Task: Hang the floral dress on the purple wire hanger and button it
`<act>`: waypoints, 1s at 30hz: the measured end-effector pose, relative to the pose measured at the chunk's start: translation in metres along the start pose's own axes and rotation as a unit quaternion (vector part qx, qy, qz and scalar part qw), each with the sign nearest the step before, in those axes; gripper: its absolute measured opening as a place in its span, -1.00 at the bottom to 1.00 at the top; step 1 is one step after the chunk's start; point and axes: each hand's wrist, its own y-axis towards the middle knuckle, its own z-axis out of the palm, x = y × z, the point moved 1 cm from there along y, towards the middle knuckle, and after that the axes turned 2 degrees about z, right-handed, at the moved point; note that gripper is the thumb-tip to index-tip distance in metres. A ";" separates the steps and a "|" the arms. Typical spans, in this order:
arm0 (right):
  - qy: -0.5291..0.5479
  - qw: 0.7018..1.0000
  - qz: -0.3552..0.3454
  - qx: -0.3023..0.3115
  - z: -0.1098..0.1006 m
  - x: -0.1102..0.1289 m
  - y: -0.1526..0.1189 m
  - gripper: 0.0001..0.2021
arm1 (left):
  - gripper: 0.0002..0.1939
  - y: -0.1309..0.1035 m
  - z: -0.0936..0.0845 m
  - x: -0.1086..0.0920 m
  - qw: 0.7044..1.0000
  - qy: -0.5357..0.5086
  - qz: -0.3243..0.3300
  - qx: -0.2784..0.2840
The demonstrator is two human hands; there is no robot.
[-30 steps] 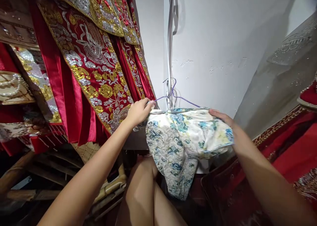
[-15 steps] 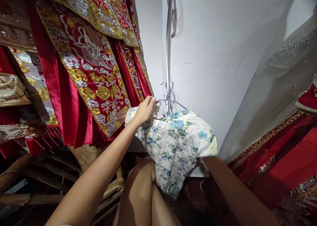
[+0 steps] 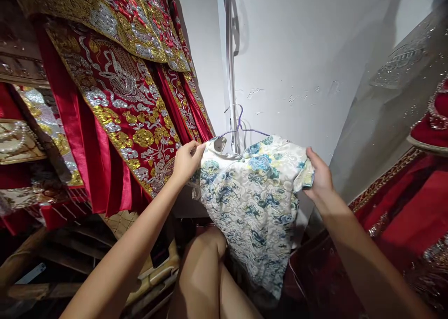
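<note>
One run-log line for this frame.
left hand: grips floral top by shoulder; right hand: holds its sleeve; purple hanger: hook above neckline; red embroidered garment: left of top

Hanger (image 3: 258, 131) ends apparently hidden

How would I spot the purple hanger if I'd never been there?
Find the white wall, then the flowery top between the left hand and right hand. From its neckline pokes the hanger, thin and purple, unlike the straight white strip behind it.
</note>
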 end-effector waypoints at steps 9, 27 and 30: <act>0.096 0.987 0.116 0.065 0.038 0.024 -0.099 -0.34 | -0.56 -0.001 0.034 -0.020 0.997 -0.018 0.075 0.007; 0.293 0.937 0.120 -0.147 -0.008 0.049 -0.059 -0.50 | -0.64 0.013 0.002 -0.052 0.986 -0.054 0.139 0.076; 0.296 0.942 0.050 -0.153 -0.003 0.062 -0.088 -0.53 | -0.50 0.000 -0.006 -0.038 0.975 0.024 0.197 0.103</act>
